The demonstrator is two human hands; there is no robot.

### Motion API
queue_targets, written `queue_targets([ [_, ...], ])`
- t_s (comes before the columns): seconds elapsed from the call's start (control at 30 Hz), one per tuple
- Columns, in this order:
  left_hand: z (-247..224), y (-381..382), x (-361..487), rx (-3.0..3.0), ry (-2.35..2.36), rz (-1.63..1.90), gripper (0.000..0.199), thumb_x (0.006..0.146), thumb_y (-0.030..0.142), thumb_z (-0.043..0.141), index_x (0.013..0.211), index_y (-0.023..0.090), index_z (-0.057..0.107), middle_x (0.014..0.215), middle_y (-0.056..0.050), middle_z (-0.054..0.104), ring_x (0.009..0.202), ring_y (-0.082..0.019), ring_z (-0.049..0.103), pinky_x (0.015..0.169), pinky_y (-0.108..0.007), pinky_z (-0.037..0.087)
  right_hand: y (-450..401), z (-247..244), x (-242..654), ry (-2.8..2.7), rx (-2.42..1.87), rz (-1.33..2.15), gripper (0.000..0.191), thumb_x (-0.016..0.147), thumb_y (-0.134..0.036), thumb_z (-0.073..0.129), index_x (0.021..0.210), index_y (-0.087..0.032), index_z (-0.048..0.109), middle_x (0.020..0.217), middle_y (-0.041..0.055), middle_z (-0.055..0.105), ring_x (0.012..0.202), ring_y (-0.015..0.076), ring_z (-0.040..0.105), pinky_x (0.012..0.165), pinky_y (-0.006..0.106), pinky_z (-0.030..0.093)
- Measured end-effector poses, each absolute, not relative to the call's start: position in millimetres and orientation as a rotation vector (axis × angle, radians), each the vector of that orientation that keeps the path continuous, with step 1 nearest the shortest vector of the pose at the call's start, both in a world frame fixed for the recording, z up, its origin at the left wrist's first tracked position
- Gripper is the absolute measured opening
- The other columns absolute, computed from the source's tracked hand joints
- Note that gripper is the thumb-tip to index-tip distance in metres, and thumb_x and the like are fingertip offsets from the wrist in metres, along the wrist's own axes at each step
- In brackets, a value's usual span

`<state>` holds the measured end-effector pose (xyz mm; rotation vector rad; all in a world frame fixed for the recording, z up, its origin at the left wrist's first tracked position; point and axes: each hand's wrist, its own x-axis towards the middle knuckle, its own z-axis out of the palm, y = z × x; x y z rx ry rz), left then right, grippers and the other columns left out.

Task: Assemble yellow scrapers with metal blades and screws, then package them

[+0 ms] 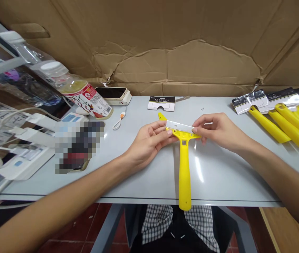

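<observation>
A yellow scraper [184, 168] lies in the middle, its handle pointing toward me and reaching past the table's front edge. Across its head sits a flat metal blade [179, 126]. My left hand [150, 142] is closed on the left side of the scraper head, thumb on top near the blade's left end. With thumb and fingers pinched, my right hand [216, 130] holds the blade's right end at the head's right side. A small yellow piece [161, 116] sticks out above my left fingertips.
Behind the scraper lies a black-and-white card [161, 104]. More yellow scrapers [270, 124] in packaging lie at the right. A drink bottle [86, 98], a boxed phone [114, 94], a pixelated phone [82, 147] and a power strip [28, 161] with cables occupy the left. Cardboard [165, 42] stands behind.
</observation>
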<state>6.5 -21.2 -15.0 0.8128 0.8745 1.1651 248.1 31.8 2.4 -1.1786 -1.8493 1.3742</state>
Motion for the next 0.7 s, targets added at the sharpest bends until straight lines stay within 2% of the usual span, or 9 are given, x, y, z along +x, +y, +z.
queue_targets([
  [0.13, -16, -21, 6, 0.819, 0.914, 1.149, 0.022, 0.086, 0.015, 0.083, 0.106, 0.012, 0.075, 0.111, -0.015, 0.082, 0.105, -0.027, 0.079, 0.093, -0.04, 0.066, 29, 4, 246, -1.815, -1.182, 1.393, 0.019, 0.084, -0.038, 0.087, 0.089, -0.021, 0.077, 0.074, 0.0029, 0.073, 0.062, 0.0173, 0.067, 0.067, 0.037, 0.054],
  [0.27, -16, -19, 4, 0.774, 1.001, 1.12, 0.008, 0.091, 0.02, 0.078, 0.096, 0.014, 0.076, 0.101, -0.012, 0.08, 0.084, -0.023, 0.079, 0.066, -0.033, 0.067, 25, 7, 244, -1.819, -1.174, 1.386, 0.018, 0.084, -0.036, 0.086, 0.089, -0.02, 0.077, 0.073, 0.0033, 0.072, 0.064, 0.0176, 0.066, 0.068, 0.038, 0.054],
  [0.33, -16, -17, 3, 0.756, 1.042, 1.102, 0.006, 0.091, 0.019, 0.077, 0.092, 0.014, 0.076, 0.099, -0.011, 0.08, 0.076, -0.019, 0.077, 0.059, -0.028, 0.064, 24, 7, 244, -1.838, -1.162, 1.38, 0.017, 0.085, -0.035, 0.085, 0.09, -0.02, 0.077, 0.073, 0.0032, 0.072, 0.065, 0.0173, 0.066, 0.069, 0.038, 0.054],
  [0.47, -17, -16, 2, 0.745, 1.087, 1.11, 0.005, 0.09, 0.016, 0.078, 0.088, 0.012, 0.077, 0.098, -0.013, 0.08, 0.078, -0.018, 0.077, 0.065, -0.026, 0.065, 25, 2, 245, -1.861, -1.165, 1.356, 0.019, 0.089, -0.039, 0.082, 0.094, -0.021, 0.077, 0.08, 0.0039, 0.075, 0.067, 0.0184, 0.069, 0.071, 0.039, 0.055],
  [0.57, -18, -17, 4, 0.736, 1.1, 1.152, 0.007, 0.086, 0.013, 0.081, 0.086, 0.011, 0.075, 0.095, -0.012, 0.08, 0.082, -0.02, 0.078, 0.074, -0.03, 0.068, 24, 0, 244, -1.813, -1.183, 1.421, 0.025, 0.091, -0.038, 0.08, 0.108, -0.022, 0.072, 0.083, 0.0037, 0.078, 0.065, 0.0189, 0.072, 0.072, 0.04, 0.057],
  [0.63, -19, -18, 5, 0.721, 1.107, 1.174, 0.014, 0.084, 0.01, 0.082, 0.095, 0.011, 0.073, 0.094, -0.012, 0.08, 0.083, -0.021, 0.079, 0.076, -0.032, 0.069, 22, 0, 243, -1.778, -1.181, 1.487, 0.03, 0.094, -0.033, 0.076, 0.12, -0.022, 0.066, 0.081, 0.0026, 0.078, 0.063, 0.0195, 0.073, 0.073, 0.04, 0.058],
  [0.7, -19, -19, 6, 0.708, 1.114, 1.19, 0.031, 0.082, 0.007, 0.081, 0.111, 0.011, 0.069, 0.095, -0.012, 0.081, 0.082, -0.022, 0.08, 0.076, -0.033, 0.069, 20, 2, 241, -1.753, -1.179, 1.501, 0.034, 0.095, -0.028, 0.073, 0.126, -0.023, 0.061, 0.08, 0.0009, 0.078, 0.065, 0.0203, 0.076, 0.077, 0.04, 0.06],
])
